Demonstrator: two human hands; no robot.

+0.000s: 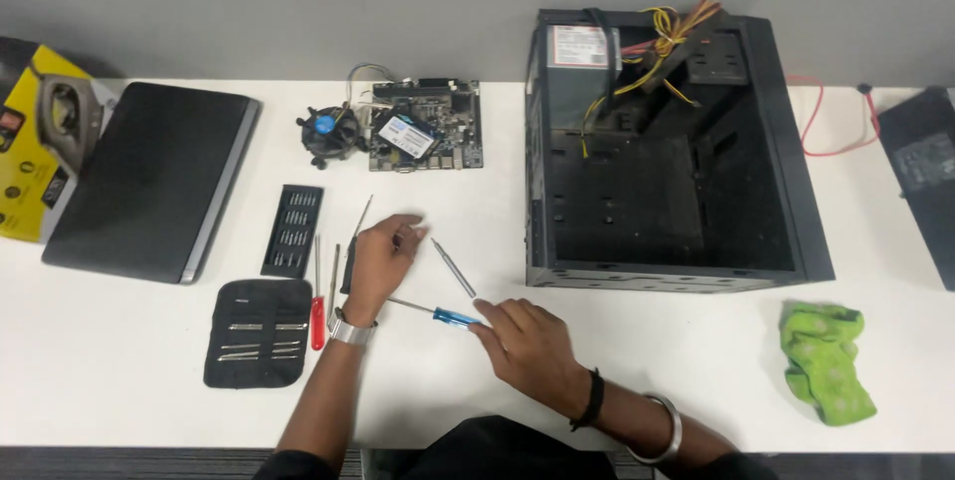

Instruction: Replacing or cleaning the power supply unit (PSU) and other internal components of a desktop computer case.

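Right hand [532, 341] pinches blue-handled screwdriver [438, 314] at its handle end, flat on white table [647, 341]; left hand [381, 253] loosely curled over black-handled screwdriver [349, 259], fingers near a loose silver bit [454, 268].

Yellow box [35, 142] cut by left edge. Black flat item [920, 177] cut by right edge. Bits in the bit tray [292, 230] too small to tell. Blue screwdriver [438, 314] handle end hidden under right hand [527, 341].
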